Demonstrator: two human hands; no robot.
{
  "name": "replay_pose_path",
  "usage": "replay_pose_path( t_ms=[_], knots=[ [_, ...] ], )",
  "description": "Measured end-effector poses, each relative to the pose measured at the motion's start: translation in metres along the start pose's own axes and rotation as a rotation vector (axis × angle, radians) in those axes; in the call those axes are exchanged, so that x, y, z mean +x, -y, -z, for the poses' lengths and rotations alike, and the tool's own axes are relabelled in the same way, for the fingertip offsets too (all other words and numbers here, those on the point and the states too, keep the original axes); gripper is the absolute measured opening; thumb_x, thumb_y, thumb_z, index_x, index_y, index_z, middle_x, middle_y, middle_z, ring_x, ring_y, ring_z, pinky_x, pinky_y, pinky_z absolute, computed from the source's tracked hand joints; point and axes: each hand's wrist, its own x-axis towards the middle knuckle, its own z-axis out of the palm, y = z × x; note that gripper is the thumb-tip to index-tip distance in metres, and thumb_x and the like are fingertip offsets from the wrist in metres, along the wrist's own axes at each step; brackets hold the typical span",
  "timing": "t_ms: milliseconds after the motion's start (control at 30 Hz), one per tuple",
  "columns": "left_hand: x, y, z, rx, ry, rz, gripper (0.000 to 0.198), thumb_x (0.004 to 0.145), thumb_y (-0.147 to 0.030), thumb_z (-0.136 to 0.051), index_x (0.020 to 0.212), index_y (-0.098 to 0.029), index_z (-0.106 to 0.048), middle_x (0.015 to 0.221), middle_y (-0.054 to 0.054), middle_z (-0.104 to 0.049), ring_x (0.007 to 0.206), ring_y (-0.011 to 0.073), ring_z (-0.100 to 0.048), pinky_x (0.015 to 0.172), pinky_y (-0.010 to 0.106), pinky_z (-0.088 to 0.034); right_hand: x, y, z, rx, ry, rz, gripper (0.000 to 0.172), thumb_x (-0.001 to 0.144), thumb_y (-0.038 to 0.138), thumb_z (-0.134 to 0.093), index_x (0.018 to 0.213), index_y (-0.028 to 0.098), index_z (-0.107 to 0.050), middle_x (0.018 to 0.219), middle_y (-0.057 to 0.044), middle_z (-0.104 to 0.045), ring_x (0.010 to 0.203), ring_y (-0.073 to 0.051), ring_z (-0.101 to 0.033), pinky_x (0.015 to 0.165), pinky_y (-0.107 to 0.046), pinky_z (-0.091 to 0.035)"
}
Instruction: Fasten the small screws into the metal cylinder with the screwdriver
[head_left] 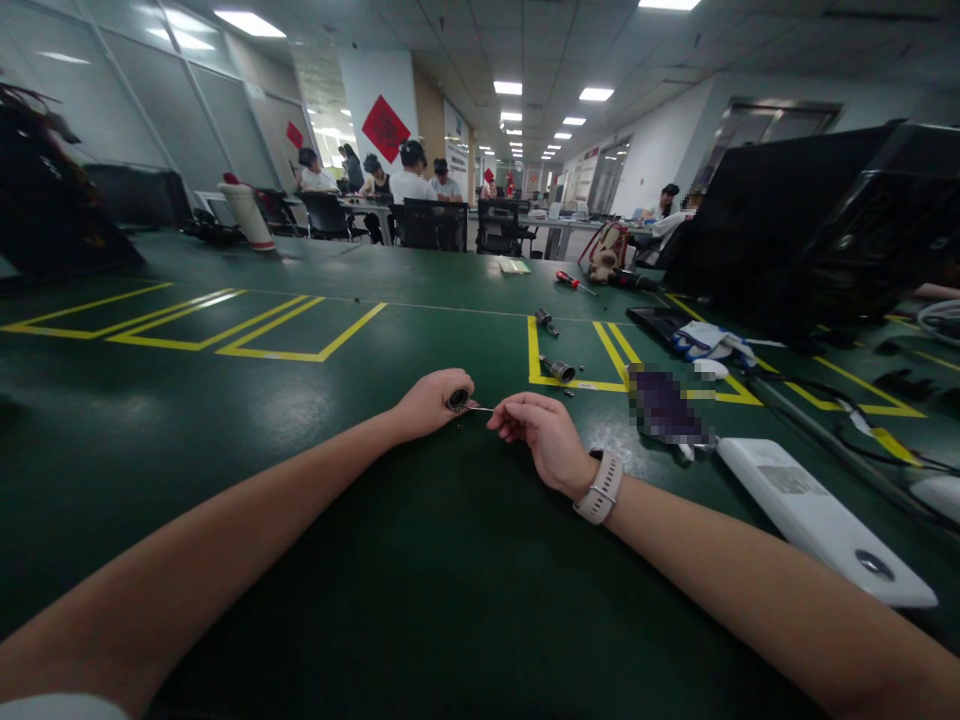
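My left hand is closed around a dark metal cylindrical part, whose round hollow end faces me. My right hand, with a pale watch band on its wrist, pinches a thin metal rod. The rod's far end reaches to the left hand beside the cylindrical part; whether it touches the part I cannot tell. Beyond the right hand, a similar metal cylinder lies inside a yellow taped box, with another metal part behind it. A tiny dark piece lies just outside the tape.
The green table bears yellow tape outlines. To the right are a white power bank, a blurred purple object, cables and a white-and-blue cloth. A red-handled screwdriver lies farther back. People sit at distant desks.
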Motion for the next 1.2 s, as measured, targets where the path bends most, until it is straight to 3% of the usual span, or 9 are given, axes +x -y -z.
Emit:
replay_pose_path(
  t_ms=[533, 833, 1000, 1200],
  knots=[
    [-0.0005, -0.0025, 0.0018, 0.004, -0.011, 0.014, 0.019, 0.079, -0.030, -0.058, 0.069, -0.017, -0.048, 0.068, -0.002, -0.048, 0.062, 0.0128, -0.048, 0.058, 0.025, -0.036, 0.0004, -0.0054, 0.0016, -0.010, -0.020, 0.095, 0.012, 0.072, 0.022, -0.056, 0.065, 0.018, -0.065, 0.062, -0.002, -0.064, 0.057, -0.013, -0.052, 0.057, -0.028, -0.038],
    [-0.0003, -0.0051, 0.0027, 0.017, -0.011, 0.023, 0.016, 0.078, -0.028, -0.057, 0.070, -0.017, -0.048, 0.069, -0.001, -0.050, 0.063, 0.0134, -0.049, 0.058, 0.025, -0.036, -0.0075, -0.0015, -0.0029, -0.540, 0.120, 0.308, 0.014, 0.085, 0.026, -0.052, 0.087, 0.021, -0.065, 0.088, -0.003, -0.064, 0.082, -0.017, -0.057, 0.072, -0.032, -0.043],
    [-0.0003, -0.0045, 0.0019, 0.013, -0.021, 0.025, 0.015, 0.078, -0.028, -0.056, 0.070, -0.018, -0.048, 0.069, -0.001, -0.050, 0.064, 0.0135, -0.049, 0.059, 0.025, -0.036, -0.0076, -0.0053, -0.0058, -0.728, 0.117, 0.458, 0.013, 0.085, 0.021, -0.052, 0.090, 0.021, -0.064, 0.091, -0.004, -0.064, 0.087, -0.018, -0.058, 0.080, -0.033, -0.043],
    [-0.0011, -0.0025, 0.0009, 0.016, -0.033, 0.025, 0.015, 0.077, -0.027, -0.057, 0.070, -0.017, -0.048, 0.068, -0.002, -0.048, 0.063, 0.0131, -0.047, 0.058, 0.024, -0.035, -0.0045, -0.0042, -0.0040, -0.725, 0.118, 0.344, 0.012, 0.083, 0.020, -0.053, 0.086, 0.018, -0.064, 0.088, -0.004, -0.065, 0.084, -0.017, -0.059, 0.077, -0.032, -0.044]
  ],
)
